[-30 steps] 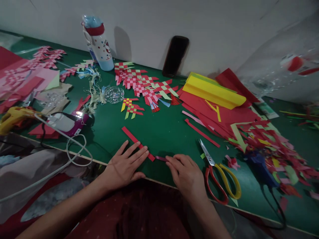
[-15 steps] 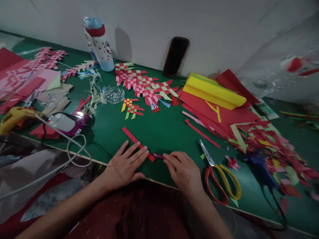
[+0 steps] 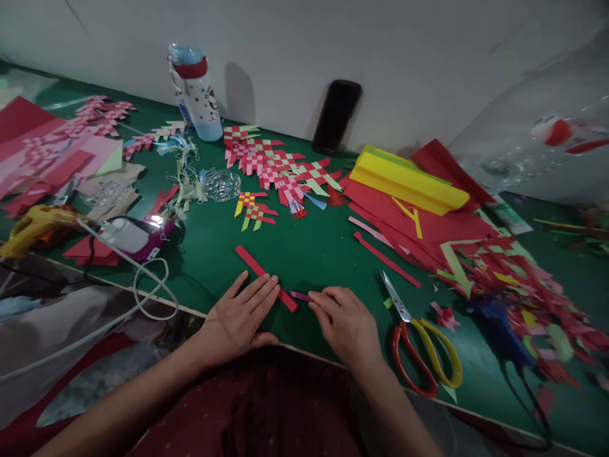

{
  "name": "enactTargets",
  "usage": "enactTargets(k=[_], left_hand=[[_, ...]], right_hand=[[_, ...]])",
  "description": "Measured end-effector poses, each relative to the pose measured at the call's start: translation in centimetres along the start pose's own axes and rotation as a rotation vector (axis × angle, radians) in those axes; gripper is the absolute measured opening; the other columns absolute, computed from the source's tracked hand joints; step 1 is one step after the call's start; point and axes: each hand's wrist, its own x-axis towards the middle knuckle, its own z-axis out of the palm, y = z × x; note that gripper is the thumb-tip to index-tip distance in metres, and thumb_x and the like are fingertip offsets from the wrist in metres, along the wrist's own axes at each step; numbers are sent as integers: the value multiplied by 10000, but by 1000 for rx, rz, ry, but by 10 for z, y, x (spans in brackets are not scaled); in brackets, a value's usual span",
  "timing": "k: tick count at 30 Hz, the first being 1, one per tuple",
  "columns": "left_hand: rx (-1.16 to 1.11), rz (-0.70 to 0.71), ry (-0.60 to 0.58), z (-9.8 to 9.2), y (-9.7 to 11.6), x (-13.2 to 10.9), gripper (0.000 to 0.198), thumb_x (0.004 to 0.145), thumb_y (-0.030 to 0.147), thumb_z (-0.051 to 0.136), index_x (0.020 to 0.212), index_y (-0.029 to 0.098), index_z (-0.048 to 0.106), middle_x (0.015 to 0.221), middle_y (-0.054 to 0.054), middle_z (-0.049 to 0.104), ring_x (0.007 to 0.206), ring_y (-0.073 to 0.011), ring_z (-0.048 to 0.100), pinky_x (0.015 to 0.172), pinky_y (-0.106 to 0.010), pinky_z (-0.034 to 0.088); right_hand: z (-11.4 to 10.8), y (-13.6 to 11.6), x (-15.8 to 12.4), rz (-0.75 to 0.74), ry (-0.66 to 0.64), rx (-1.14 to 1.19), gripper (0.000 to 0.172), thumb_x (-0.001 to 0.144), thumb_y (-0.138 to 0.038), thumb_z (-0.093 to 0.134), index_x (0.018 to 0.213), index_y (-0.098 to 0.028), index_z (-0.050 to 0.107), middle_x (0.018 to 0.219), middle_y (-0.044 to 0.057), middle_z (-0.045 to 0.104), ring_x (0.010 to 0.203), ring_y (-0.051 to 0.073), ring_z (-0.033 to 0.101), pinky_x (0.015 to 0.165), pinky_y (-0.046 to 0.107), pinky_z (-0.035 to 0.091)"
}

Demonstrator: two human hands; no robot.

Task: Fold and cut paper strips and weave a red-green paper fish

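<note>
A red paper strip [image 3: 289, 301] lies slantwise on the green table near its front edge. My left hand [image 3: 245, 311] rests flat across the strip, fingers stretched out and pressing on it. Between the pinched fingers of my right hand [image 3: 345, 320] is a slim purple tool [image 3: 299, 296]; its kind is too small to tell. Its tip points left, close to the strip's lower part. Scissors [image 3: 413, 336] with one red and one yellow handle lie open to the right of my right hand.
Woven paper fish [image 3: 266, 168], a bottle [image 3: 202, 101] and a leaning phone [image 3: 337, 115] are at the back. Red and yellow paper sheets [image 3: 404, 181], scraps [image 3: 518, 273] and a blue glue gun [image 3: 502, 330] lie right. A yellow glue gun [image 3: 40, 225] and cables are left.
The view has shifted slightly. My left hand stays flat on the red strip, and my right hand, still pinching the purple tool, has hardly moved.
</note>
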Motion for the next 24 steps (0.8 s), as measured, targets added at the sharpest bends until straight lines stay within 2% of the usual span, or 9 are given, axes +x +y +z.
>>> enactTargets(k=[4, 7, 11, 14, 24], left_hand=[[4, -35, 12, 0, 0, -1, 775, 909, 635, 387, 1445, 75, 367, 1519, -138, 347, 1422, -284, 283, 1201, -458, 89], [20, -84, 46, -2, -4, -2, 835, 870, 681, 412, 1446, 77, 367, 1517, -150, 348, 1431, -308, 256, 1197, -493, 85], [55, -148, 47, -4, -14, -3, 792, 895, 664, 373, 1451, 101, 367, 1502, -143, 374, 1411, -296, 307, 1194, -511, 49], [57, -153, 36, -3, -18, -4, 781, 899, 671, 345, 1440, 109, 393, 1491, -134, 391, 1399, -289, 335, 1195, -500, 56], [40, -149, 22, -1, -20, -5, 794, 888, 673, 384, 1469, 133, 343, 1509, -121, 366, 1408, -290, 317, 1190, -489, 105]], right_hand=[[0, 1, 0, -15, 3, 12, 187, 929, -240, 546, 1011, -237, 713, 844, 40, 649, 824, 152, 581, 737, 255, 436], [1, 2, 0, -14, 6, 12, 193, 932, -237, 537, 1016, -235, 712, 853, 43, 648, 828, 153, 579, 737, 256, 436], [1, 2, -1, -22, 26, 16, 189, 928, -249, 546, 1015, -231, 713, 851, 43, 648, 825, 154, 576, 727, 253, 437], [2, 0, -1, -35, 23, 22, 192, 928, -242, 545, 1021, -230, 712, 858, 43, 652, 827, 153, 578, 736, 255, 443], [9, -8, 8, -33, 7, 10, 199, 933, -252, 536, 1028, -224, 709, 871, 48, 650, 838, 159, 583, 758, 265, 455]])
